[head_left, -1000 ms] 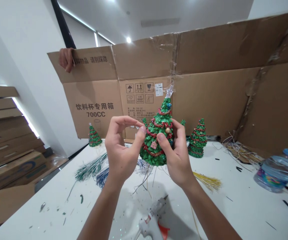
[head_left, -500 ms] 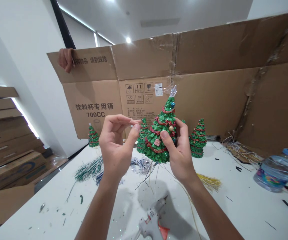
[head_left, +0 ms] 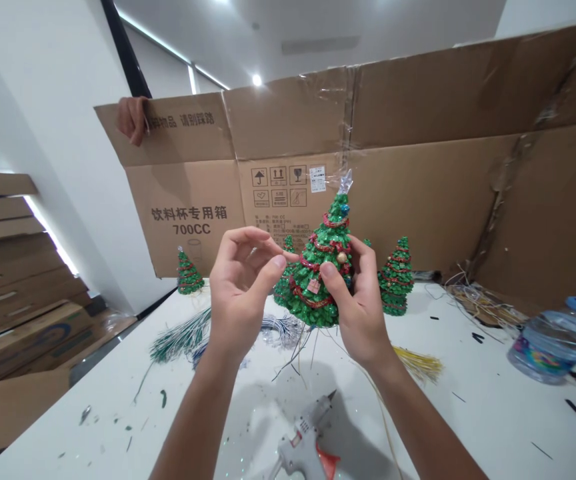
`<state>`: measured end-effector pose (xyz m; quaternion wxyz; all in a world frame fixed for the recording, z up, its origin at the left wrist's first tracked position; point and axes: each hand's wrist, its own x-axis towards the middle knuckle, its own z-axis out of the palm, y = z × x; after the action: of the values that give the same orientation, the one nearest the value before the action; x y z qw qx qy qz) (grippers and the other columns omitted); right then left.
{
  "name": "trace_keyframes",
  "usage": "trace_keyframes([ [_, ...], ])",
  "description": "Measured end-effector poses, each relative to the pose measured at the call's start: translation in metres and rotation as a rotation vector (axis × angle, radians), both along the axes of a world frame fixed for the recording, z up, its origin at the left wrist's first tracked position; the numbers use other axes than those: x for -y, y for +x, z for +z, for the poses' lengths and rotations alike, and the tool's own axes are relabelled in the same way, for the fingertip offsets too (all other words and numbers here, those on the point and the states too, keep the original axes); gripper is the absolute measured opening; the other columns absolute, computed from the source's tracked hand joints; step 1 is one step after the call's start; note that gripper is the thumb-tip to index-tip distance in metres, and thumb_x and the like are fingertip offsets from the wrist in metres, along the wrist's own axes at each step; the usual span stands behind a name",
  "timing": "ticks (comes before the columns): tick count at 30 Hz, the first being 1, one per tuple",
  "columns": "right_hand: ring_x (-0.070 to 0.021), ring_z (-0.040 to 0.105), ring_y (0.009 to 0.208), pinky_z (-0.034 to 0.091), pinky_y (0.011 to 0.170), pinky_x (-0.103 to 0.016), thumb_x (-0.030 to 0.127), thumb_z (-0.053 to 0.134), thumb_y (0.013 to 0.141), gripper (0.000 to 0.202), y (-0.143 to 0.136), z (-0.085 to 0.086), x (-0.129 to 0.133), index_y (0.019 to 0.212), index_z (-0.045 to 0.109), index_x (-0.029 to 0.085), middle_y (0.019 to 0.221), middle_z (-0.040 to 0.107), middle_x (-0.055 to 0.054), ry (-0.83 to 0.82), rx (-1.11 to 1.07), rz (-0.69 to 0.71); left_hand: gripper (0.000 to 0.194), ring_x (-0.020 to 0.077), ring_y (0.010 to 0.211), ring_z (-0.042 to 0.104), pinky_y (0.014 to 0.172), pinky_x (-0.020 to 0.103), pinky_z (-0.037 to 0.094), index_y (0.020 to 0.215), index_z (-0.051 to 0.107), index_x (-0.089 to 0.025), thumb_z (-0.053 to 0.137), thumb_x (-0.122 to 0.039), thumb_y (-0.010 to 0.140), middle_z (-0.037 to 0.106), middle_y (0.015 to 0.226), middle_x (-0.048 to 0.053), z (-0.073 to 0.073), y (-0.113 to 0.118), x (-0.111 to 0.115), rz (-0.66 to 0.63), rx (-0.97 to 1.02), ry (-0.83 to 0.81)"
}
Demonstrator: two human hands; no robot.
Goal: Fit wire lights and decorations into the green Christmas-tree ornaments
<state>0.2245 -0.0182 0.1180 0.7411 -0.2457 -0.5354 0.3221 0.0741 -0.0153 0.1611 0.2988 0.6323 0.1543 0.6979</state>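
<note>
A small green Christmas tree [head_left: 318,293] with red garlands, a pink gift ornament, a gold ball and a clear star on top is held up above the table. My right hand [head_left: 361,300] grips it from the right, thumb across the front and fingers behind. Thin wires hang below its base. My left hand [head_left: 243,287] is at the tree's left side, fingers curved and apart from the thumb, one fingertip reaching the branches. Nothing shows in that hand. Below both hands lies a grey glue gun [head_left: 305,440] with an orange trigger.
Similar trees stand behind: one at left [head_left: 188,273], one at right [head_left: 395,277]. Wire bundles, green [head_left: 181,340] and yellow [head_left: 418,363], lie on the white table [head_left: 118,400]. A water bottle [head_left: 553,343] stands right. A cardboard screen [head_left: 418,187] closes the back; another person's hand [head_left: 132,120] grips it.
My left hand has moved right, and its fingertips have come from just beside the tree onto its left side. My right hand and the tree are almost still.
</note>
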Motion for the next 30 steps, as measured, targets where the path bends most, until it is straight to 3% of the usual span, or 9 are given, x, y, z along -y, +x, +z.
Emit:
trace_keyframes([
  [6,-0.0232,0.067,0.111,0.060,0.093,-0.042,0.050,0.076,0.096,0.050,-0.0001,0.0003,0.0004,0.138,0.055,0.034,0.128,0.065,-0.005,0.011,0.007,-0.040,0.036,0.0164,0.093,0.075,0.090,0.029,0.063,0.110,0.065,-0.024,0.089,-0.018,0.082,0.069,0.095,0.000,0.0003,0.0015,-0.0012,0.068,-0.027,-0.020],
  [11,-0.0218,0.069,0.099,0.062,0.087,-0.042,0.051,0.074,0.097,0.050,-0.0013,0.0004,0.0012,0.139,0.053,0.033,0.125,0.066,-0.005,0.000,0.016,-0.027,0.032,0.0158,0.089,0.073,0.086,0.028,0.064,0.106,0.070,-0.024,0.091,-0.025,0.081,0.070,0.094,0.002,0.0001,0.0024,-0.0004,0.144,-0.027,-0.051],
  [19,-0.0184,0.070,0.084,0.064,0.081,-0.040,0.048,0.076,0.097,0.049,-0.0033,0.0027,0.0051,0.138,0.054,0.032,0.113,0.069,-0.003,-0.001,-0.025,0.050,0.015,0.0116,0.079,0.069,0.074,0.022,0.059,0.085,0.075,-0.020,0.089,-0.025,0.084,0.073,0.088,0.002,0.0034,0.0039,0.0022,0.162,-0.013,-0.061],
  [26,-0.0243,0.069,0.110,0.063,0.088,-0.042,0.053,0.076,0.096,0.050,-0.0023,0.0023,0.0030,0.136,0.055,0.032,0.126,0.068,-0.006,0.001,0.010,-0.033,0.014,0.0103,0.068,0.068,0.056,0.020,0.054,0.082,0.082,-0.024,0.095,-0.026,0.077,0.077,0.078,0.000,0.0015,0.0022,0.0028,0.296,0.057,-0.041],
  [30,-0.0248,0.068,0.112,0.062,0.091,-0.043,0.053,0.076,0.095,0.051,-0.0016,0.0010,0.0018,0.138,0.055,0.033,0.126,0.068,-0.006,0.000,0.017,-0.036,0.014,0.0112,0.071,0.073,0.063,0.021,0.060,0.081,0.084,-0.025,0.097,-0.026,0.075,0.079,0.079,0.000,0.0009,0.0016,0.0021,0.305,0.068,-0.036],
])
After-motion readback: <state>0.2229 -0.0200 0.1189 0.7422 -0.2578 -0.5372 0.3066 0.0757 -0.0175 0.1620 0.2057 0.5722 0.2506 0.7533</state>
